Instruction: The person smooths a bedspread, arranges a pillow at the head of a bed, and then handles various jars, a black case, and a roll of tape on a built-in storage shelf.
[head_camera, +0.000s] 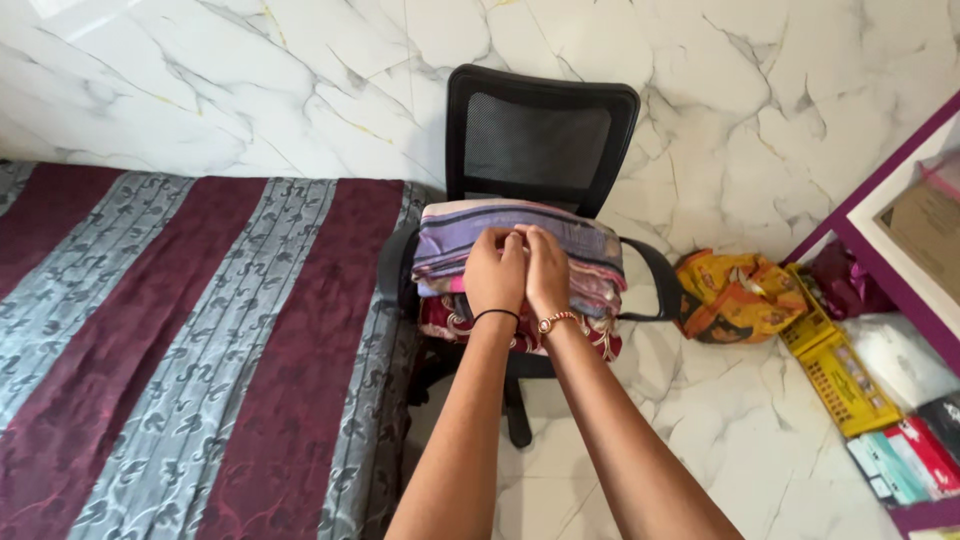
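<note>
A stack of folded fabrics (560, 250) is seen lying flat on the seat of a black mesh-backed office chair. The top piece is lavender with blue, pink and cream stripes; beneath it, striped pink layers and a dark maroon cloth with a pale patterned border are seen, its edge overhanging the seat front.

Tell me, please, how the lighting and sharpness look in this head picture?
Head view: even, soft light; glare on the marble wall at top left; faint shadows under the chair; both hands, left hand and right hand, and the folded cloth pile sharp; edges bend slightly.
</note>
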